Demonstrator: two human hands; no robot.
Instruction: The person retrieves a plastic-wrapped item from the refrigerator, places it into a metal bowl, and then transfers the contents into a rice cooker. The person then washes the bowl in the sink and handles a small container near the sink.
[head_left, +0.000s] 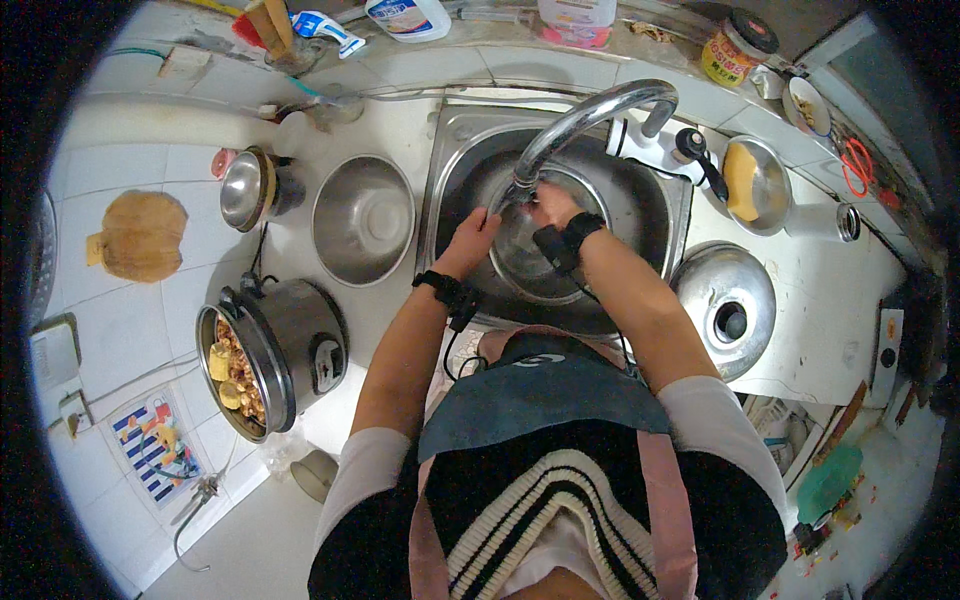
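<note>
A round stainless steel basin (592, 279) sits inside the steel sink (645, 247). My left hand (475, 238) grips the basin's left rim, thumb uppermost. Over the basin, under the spout of the chrome faucet (592, 112), is my right hand (553, 206). Its fingers point down and inward, partly hidden by the spout, and I cannot tell whether they hold anything. Both wrists wear black straps with small devices and cables.
Left of the sink stand a steel bowl (360, 225) and an electric cooker (300, 367) full of food. At right are a bowl with a yellow piece (772, 187), a pot lid (727, 307) and a clear jar (817, 223). Bottles (409, 19) line the back ledge.
</note>
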